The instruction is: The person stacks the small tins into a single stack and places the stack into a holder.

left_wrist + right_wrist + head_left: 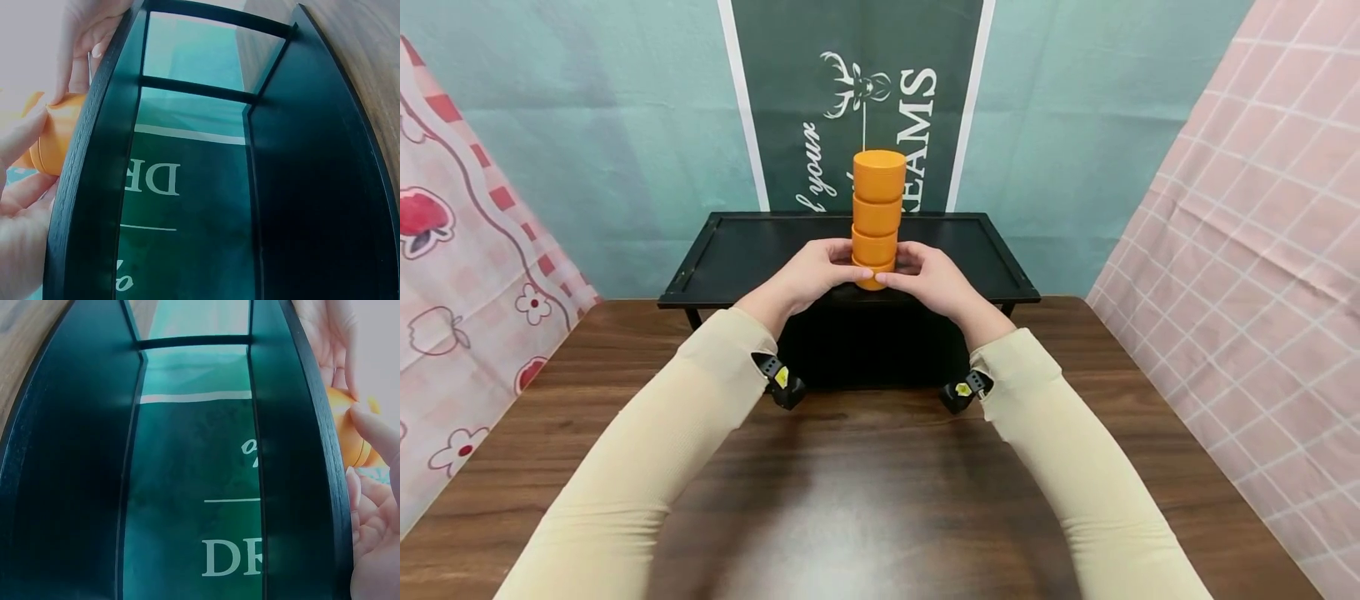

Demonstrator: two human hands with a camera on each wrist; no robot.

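A tall stack of several orange cups (pixel 877 218) stands upright at the front edge of a black shelf (pixel 745 250). From the left side my left hand (pixel 811 275) grips the lowest cup, its thumb across the front. My right hand (pixel 936 283) holds the same cup from the right, and the two thumb tips nearly meet. In the left wrist view, part of an orange cup (pixel 59 134) shows between both hands, beyond the shelf's board. Fingers behind the stack are partly hidden in the head view.
The black shelf stands on legs on a brown wooden table (pixel 850 492). Behind it hangs a teal cloth with a dark green printed panel (pixel 790 108). Patterned cloth (pixel 467 317) flanks the left, pink checked cloth (pixel 1247 275) the right.
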